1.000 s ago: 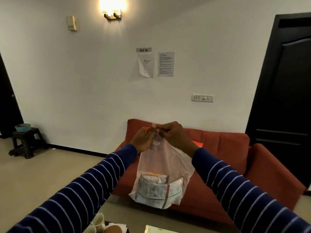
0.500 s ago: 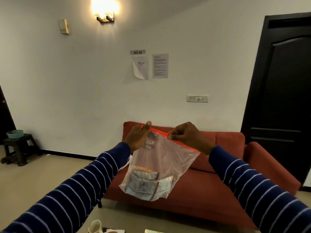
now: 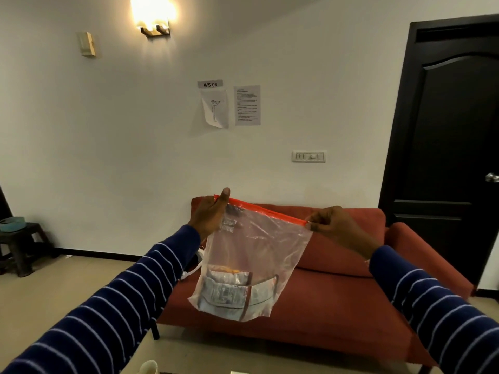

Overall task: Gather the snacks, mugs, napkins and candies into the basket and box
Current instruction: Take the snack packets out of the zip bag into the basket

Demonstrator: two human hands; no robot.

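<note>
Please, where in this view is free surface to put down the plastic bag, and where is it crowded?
The sofa seat is bare to the right of the hanging zip bag, up to the armrest. Its left end, behind the left hand, holds a white object. The small stool by the left wall already carries a bowl. The right hand pinches the bag's corner.

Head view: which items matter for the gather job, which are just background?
Job: zip bag with snack packets, held at its red seal by left hand and right hand; mug at bottom edge.
Background: red sofa, black door, wall papers, stool.
</note>
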